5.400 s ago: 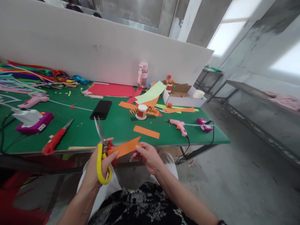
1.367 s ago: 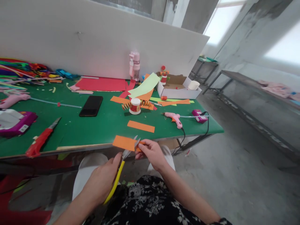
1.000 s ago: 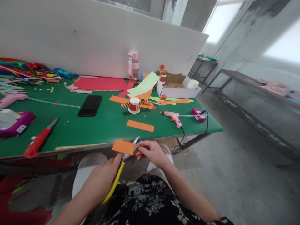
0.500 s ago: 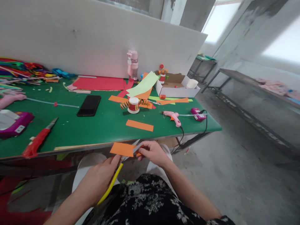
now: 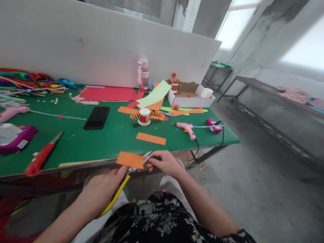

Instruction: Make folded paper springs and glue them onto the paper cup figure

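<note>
My left hand (image 5: 107, 185) is closed round scissors (image 5: 116, 197) with a yellow handle, partly hidden by the hand. Their metal blades point up and right, across an orange paper piece (image 5: 129, 159) just above my left thumb. My right hand (image 5: 164, 163) pinches the right end of the orange paper, close by the blade tips; a small bit shows under its fingers. Both hands are in front of the table edge, over my lap. Beyond them on the green table (image 5: 121, 138) lies an orange strip (image 5: 151, 138), and behind that stands a red-and-white paper cup (image 5: 144, 117) with folded paper arms.
A pink glue gun (image 5: 186, 129) with a cord lies at the right. On the left are a black phone (image 5: 96, 117) and red-handled pliers or cutters (image 5: 43, 156). Coloured paper sheets (image 5: 154, 95), a white box (image 5: 191, 102) and a pink bottle (image 5: 143, 74) stand farther back.
The scissor blades have drawn closer together on the orange paper, and the paper has shifted slightly left. The view has tilted a little, so the table appears lower.
</note>
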